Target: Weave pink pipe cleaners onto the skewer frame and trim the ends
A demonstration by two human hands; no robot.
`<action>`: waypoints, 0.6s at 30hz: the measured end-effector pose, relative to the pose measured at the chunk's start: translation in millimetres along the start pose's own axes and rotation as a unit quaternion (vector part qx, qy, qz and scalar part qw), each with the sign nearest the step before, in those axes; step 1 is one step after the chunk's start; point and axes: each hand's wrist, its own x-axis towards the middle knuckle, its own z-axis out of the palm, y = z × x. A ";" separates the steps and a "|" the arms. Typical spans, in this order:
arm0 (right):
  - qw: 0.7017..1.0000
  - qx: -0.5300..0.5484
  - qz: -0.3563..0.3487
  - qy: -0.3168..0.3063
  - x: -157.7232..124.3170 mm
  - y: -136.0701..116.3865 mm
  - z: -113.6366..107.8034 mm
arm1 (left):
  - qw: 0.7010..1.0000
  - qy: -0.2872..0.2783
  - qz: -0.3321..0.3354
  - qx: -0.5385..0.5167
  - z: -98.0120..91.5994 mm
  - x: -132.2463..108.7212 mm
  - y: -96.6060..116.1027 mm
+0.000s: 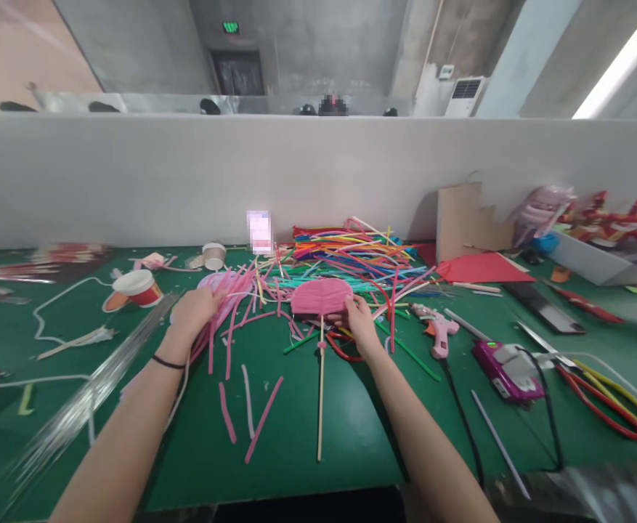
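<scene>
My right hand [357,319] grips the right edge of a round pink fan [321,297], faced with pink pipe cleaners laid side by side. A thin wooden stick [320,407] runs from the fan toward me, with a small pink band round its upper part. My left hand [198,311] is at a loose bundle of pink pipe cleaners [234,299], fingers closed on some of them; its fingertips are partly hidden. Between my arms lie short cut pipe cleaner pieces [264,420], pink and pale.
A heap of coloured pipe cleaners [345,250] lies at the back. On the right are a pink glue gun [439,328], a purple power block [506,372] with cords, scissors [606,399] and a phone [544,306]. A paper cup [139,288] and silvery wires [94,392] lie left.
</scene>
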 end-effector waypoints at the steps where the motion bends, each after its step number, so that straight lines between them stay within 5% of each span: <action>1: 1.000 0.003 0.004 -0.004 0.5 -0.2 -0.2 | 0.999 -0.019 -0.021 0.026 -2.3 1.6 1.3; 5: 1.000 0.021 0.011 -0.018 3.0 0.9 -1.2 | 0.988 -0.125 -0.083 0.037 -10.4 8.6 5.3; 7: 1.000 0.021 0.009 -0.021 3.9 2.1 -1.4 | 0.988 -0.123 -0.077 0.045 -15.1 11.6 6.1; 18: 0.999 0.023 0.018 -0.042 0.6 -1.6 -1.8 | 0.983 0.163 -0.024 0.075 -48.2 1.7 20.3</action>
